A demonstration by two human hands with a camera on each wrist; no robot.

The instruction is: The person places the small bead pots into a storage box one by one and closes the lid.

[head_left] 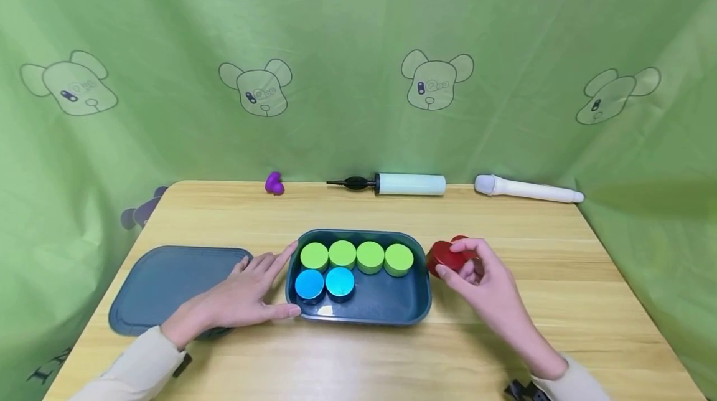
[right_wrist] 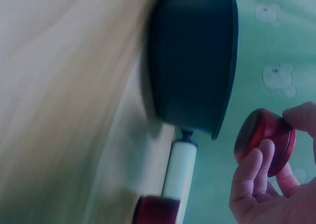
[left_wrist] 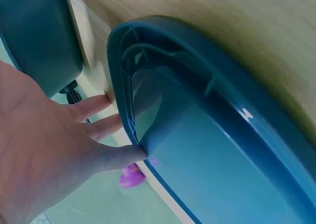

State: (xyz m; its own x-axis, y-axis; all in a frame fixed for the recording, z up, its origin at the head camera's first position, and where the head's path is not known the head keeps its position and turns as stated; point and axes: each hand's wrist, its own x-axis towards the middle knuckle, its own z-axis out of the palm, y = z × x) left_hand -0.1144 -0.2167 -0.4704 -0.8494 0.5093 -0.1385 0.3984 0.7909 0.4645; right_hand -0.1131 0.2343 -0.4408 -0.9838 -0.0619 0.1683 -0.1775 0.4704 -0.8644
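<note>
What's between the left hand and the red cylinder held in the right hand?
In the head view, the dark tray lies between the left hand and the held red cylinder, with four green cylinders and two blue ones in it.

This is a curtained-off booth, with green fabric [head_left: 347, 65] bearing cartoon bear heads [head_left: 430, 88] enclosing a wood-grain worktop [head_left: 549, 270].

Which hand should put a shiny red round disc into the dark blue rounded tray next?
Probably the right hand: it holds a red disc just beside the right end of the tray, which has room inside. The left hand is at the opposite end and holds no disc.
</note>
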